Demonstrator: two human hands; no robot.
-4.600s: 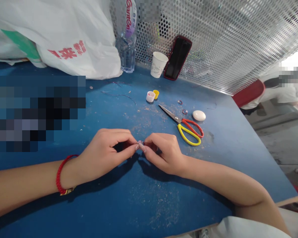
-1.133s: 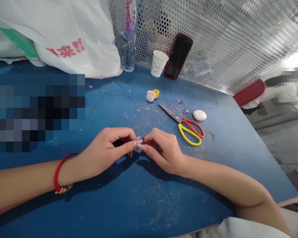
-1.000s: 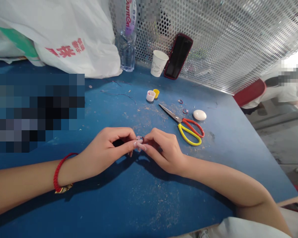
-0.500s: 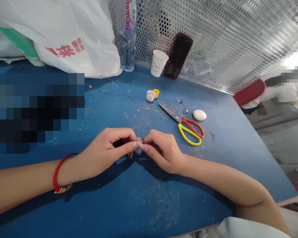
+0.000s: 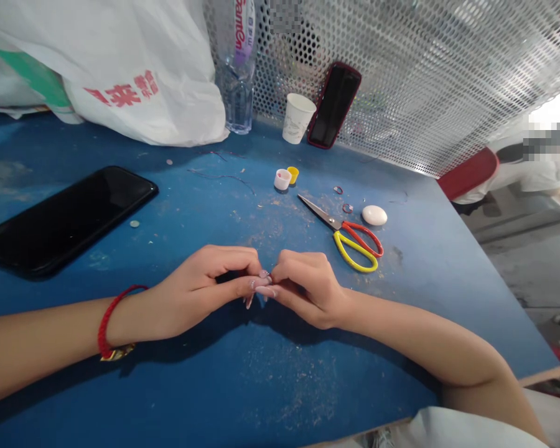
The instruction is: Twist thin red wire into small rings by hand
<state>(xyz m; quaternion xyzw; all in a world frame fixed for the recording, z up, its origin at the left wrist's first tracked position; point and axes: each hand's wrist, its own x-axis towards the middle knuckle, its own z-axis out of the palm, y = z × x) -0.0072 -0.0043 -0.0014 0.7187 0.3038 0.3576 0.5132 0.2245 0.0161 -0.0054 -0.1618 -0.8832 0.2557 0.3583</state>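
Note:
My left hand and my right hand meet fingertip to fingertip just above the blue table. Both are closed in a pinch, thumbs against forefingers. Whatever lies between the fingertips is tiny and mostly hidden, so I cannot make it out. A red braided bracelet circles my left wrist. Beyond my right hand lie scissors with one red and one yellow handle, blades partly apart or together, which I cannot tell. Two small red rings of cord, one a cord loop, rest near a white oval object.
A black phone lies at left. Toward the back stand a white plastic bag, a bottle, a paper cup and a red-edged phone against perforated metal. Small white and yellow caps and loose threads lie mid-table.
My joined fingertips have shifted slightly lower in view, and the left fingers have closed in a little more. The things on the table stay in place.

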